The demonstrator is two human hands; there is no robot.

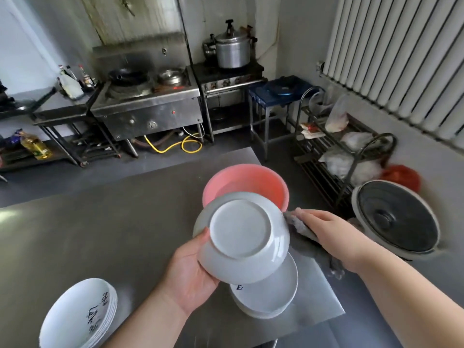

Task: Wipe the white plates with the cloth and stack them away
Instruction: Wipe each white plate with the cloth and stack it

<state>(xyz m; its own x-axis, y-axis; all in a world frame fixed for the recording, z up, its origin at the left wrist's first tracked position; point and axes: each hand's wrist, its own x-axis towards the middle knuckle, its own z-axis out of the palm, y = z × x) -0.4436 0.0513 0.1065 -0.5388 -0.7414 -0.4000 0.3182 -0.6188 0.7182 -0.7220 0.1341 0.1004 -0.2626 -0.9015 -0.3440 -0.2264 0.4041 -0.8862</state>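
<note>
Left hand grips a white plate by its lower left rim, thumb across the near side and fingers curled behind. The plate is raised and tilted so that its underside and foot ring face the camera.

Below it lies the steel counter, which fills the lower part of the view. Beyond the counter's far edge, a steel wok range stands against the wall. Off the right edge sits a large round pot with a dark lid.

On the counter, a pink basin stands toward the far right corner, partly hidden behind the raised plate. A stack of white plates with black writing on the top one sits at the near left edge. A second, smaller stack sits toward the near right corner, directly under the held plate.

Right hand is closed around a bunched grey cloth. The front of the cloth meets the right rim of the held plate, and its loose end hangs below the wrist.
</note>
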